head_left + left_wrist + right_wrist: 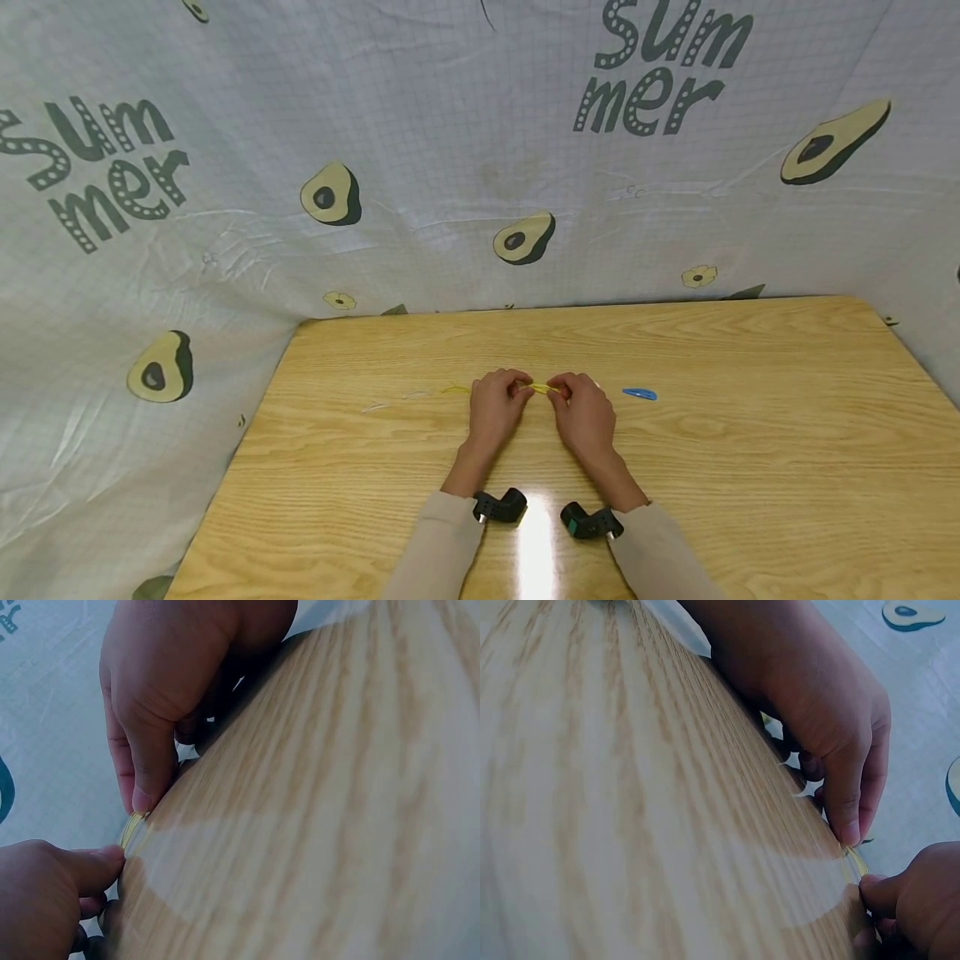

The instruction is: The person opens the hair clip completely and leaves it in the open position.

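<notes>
Both hands meet at the middle of the wooden table (750, 433). Between them lies a thin yellow clip-like piece (542, 387), low on the tabletop. My left hand (525, 387) pinches its left end with curled fingers. The right end is pinched by my right hand (558, 393). In the left wrist view the left hand's fingertip (142, 799) presses on the yellow piece (133, 827), and the right hand (45, 892) comes in from below. In the right wrist view the right hand's finger (849, 825) sits on the yellow piece (855, 862), with the left hand (915, 900) opposite.
A blue snap hair clip (640, 394) lies just right of the hands. Left of them lie another yellow piece (453, 388) and two pale thin pieces (375, 407). A printed avocado cloth (330, 196) hangs behind and beside the table.
</notes>
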